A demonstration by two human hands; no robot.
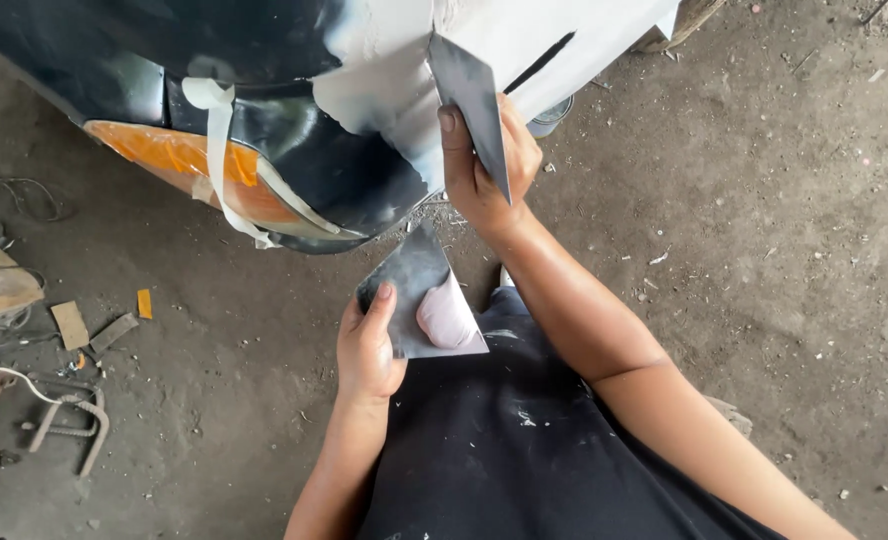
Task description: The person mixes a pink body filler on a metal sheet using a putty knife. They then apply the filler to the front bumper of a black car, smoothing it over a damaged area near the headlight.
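Two bare hands at work, seen from above, over a dirt floor (784, 200).

Right hand (484, 165): closed around a flat grey metal spreader blade (472, 100), thumb laid along the near face, fingers wrapped behind. Blade stands nearly on edge, its upper end touching the pale filler patch (389, 90) on the car body panel (264, 40) just above the hand. Whether the blade's edge is pressed flat to the filler or only meeting it at the tip, cannot tell.

Left hand (369, 345): gripping a second flat metal plate (419, 290) by its left edge, thumb on top, fingers curled beneath. Plate held roughly level, below and to the left of the right hand, well short of the panel. A lump of pinkish body filler (446, 315) sits on the plate, just right of the thumb.

Above the left hand: the dark glossy part of the panel, an orange lamp (179, 160) partly covered by strips of masking tape (219, 130), some strips hanging loose.

Far left of the left hand, on the ground: scraps of wood (69, 325), a bent metal bar (74, 430), a loop of wire (24, 195).

Below both hands: the person's dark shirt (524, 440), flecked with pale spots.
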